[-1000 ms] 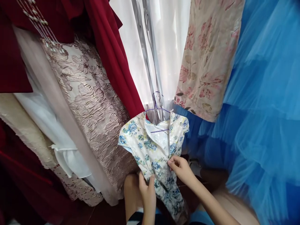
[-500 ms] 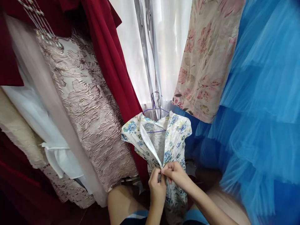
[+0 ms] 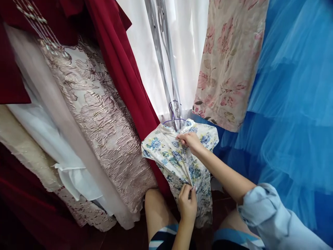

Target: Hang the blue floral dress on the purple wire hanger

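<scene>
A white dress with blue flowers (image 3: 166, 152) hangs on a purple hanger (image 3: 171, 116). Its zip opening runs down the middle and is closed up to near the collar. My right hand (image 3: 191, 141) is pinched at the top of this opening, just below the neckline; the zipper pull itself is hidden by the fingers. Lower down, my left hand (image 3: 187, 201) pinches the dress fabric at the bottom of the zip line. Between the two hands the cloth is drawn fairly straight, with some slanting folds.
Dark red garments (image 3: 122, 62) and a pink brocade dress (image 3: 104, 121) hang at left. A pale floral garment (image 3: 226, 69) and a blue tulle gown (image 3: 291, 114) hang at right. Behind stand metal rack poles (image 3: 162, 52) and a white curtain (image 3: 187, 34). My knees (image 3: 158, 211) are close below.
My right hand has moved up from beside the left hand to the neckline, and the dress's open front has come together. My left hand stays low, pinching the fabric.
</scene>
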{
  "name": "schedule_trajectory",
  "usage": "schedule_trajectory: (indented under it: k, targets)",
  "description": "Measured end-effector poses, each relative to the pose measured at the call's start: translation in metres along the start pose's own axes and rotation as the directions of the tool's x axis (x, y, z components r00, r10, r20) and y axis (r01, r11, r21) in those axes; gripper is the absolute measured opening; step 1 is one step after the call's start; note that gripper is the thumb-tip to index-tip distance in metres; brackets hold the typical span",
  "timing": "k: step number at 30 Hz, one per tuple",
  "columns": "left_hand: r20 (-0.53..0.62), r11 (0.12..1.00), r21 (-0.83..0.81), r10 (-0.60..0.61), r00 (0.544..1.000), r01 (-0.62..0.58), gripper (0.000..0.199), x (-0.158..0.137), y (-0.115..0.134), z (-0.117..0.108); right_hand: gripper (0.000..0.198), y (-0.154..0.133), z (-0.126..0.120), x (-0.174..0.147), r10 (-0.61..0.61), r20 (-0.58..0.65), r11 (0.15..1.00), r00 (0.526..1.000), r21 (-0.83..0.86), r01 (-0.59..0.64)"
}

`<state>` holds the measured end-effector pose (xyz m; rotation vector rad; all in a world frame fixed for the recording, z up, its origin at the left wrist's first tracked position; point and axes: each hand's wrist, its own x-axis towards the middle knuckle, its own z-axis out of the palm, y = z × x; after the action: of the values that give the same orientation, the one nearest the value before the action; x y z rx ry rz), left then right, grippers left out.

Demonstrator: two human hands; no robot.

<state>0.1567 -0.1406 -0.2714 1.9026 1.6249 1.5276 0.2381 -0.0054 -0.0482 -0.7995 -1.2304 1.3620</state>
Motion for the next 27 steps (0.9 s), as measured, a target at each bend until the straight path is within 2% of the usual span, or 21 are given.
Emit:
schedule_trajectory:
  k: [5,8,10,14,15,16,19,21,23,25,27]
  targets:
    - [0.056,1.000,0.014,-0.005,0.998,0.005,0.027,-0.010,-0.003,0.005,0.019,-0.019,0.009,0.020,-0.024,-0.025,0.999,0.999,0.046,0.025]
    - [0.107,1.000,0.008,0.022,0.994,-0.023,0.023,0.005,0.004,-0.012,0.017,-0.015,0.006,0.016,-0.044,0.010,0.998,0.999,0.036,0.044]
    - [0.133,0.994,-0.023,0.108,0.985,-0.106,0.015,0.033,0.016,-0.034,0.016,-0.009,0.001,0.011,-0.069,0.057,0.998,0.996,0.004,0.069]
    - [-0.067,0.983,0.028,0.184,0.981,-0.182,0.031,0.122,0.056,-0.083,0.022,-0.005,-0.009,0.004,-0.141,0.117,0.986,0.983,-0.071,0.150]
    - [-0.076,0.979,0.058,0.198,0.977,-0.194,0.035,0.146,0.067,-0.094,0.022,-0.005,-0.010,0.003,-0.156,0.121,0.983,0.980,-0.077,0.166]
    - [-0.062,0.972,0.087,0.225,0.972,-0.220,0.037,0.169,0.077,-0.102,0.023,-0.007,-0.011,0.003,-0.167,0.128,0.981,0.978,-0.080,0.178]
    - [0.125,0.929,0.158,0.318,0.940,-0.335,0.033,0.221,0.095,-0.117,0.024,-0.010,-0.012,0.004,-0.196,0.139,0.975,0.971,-0.077,0.208]
    - [0.242,0.887,0.211,0.360,0.901,-0.411,0.028,0.240,0.100,-0.119,0.025,-0.011,-0.012,0.003,-0.231,0.150,0.967,0.961,-0.069,0.244]
    - [0.279,0.856,0.238,0.392,0.877,-0.459,0.026,0.246,0.101,-0.118,0.027,-0.009,-0.010,0.001,-0.262,0.157,0.960,0.952,-0.063,0.274]
    - [0.220,0.855,0.225,0.422,0.880,-0.467,0.024,0.246,0.101,-0.114,0.029,-0.006,-0.008,0.000,-0.274,0.149,0.957,0.950,-0.052,0.284]
    - [0.103,0.881,0.176,0.427,0.899,-0.438,0.023,0.242,0.102,-0.109,0.028,-0.001,-0.006,0.001,-0.268,0.134,0.962,0.954,-0.027,0.273]
